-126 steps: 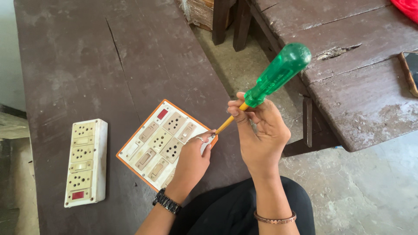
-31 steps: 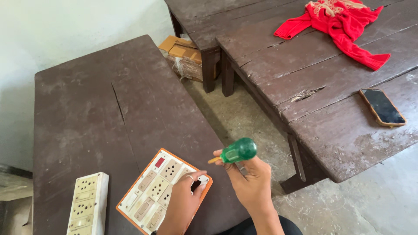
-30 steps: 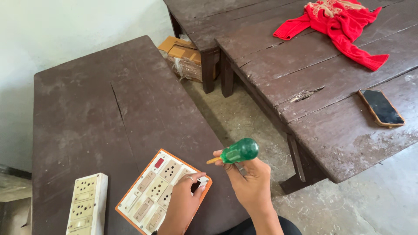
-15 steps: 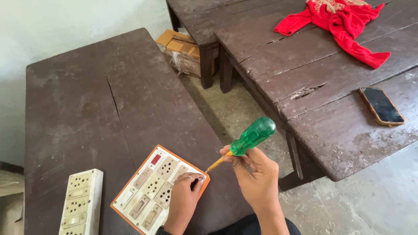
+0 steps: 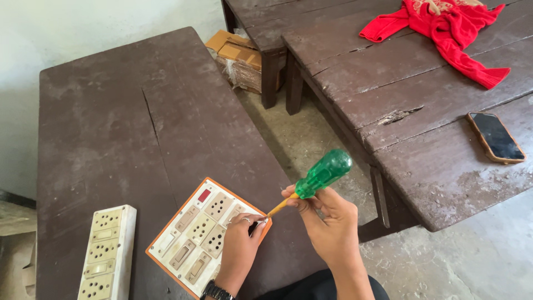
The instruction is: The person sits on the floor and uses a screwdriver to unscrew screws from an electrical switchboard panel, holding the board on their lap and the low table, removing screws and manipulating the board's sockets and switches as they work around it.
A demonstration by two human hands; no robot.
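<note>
My right hand (image 5: 332,222) grips a screwdriver (image 5: 317,178) with a translucent green handle and an orange shaft; its tip points down-left at the near right corner of an orange-rimmed white switchboard (image 5: 194,230) with several sockets and switches. My left hand (image 5: 239,250), a watch on its wrist, rests on that corner of the board and holds it against the dark wooden table (image 5: 111,122). The screwdriver tip meets the board right by my left fingers.
A white extension socket strip (image 5: 105,253) lies at the table's near left. To the right stands a second worn wooden table (image 5: 400,83) with a red cloth (image 5: 444,28) and a phone (image 5: 496,137). Cardboard boxes (image 5: 236,55) sit on the floor between them.
The camera view shifted slightly. The screwdriver handle swung from lying nearly level to tilting up-right, its tip now at the board's corner. My left hand stays on the board.
</note>
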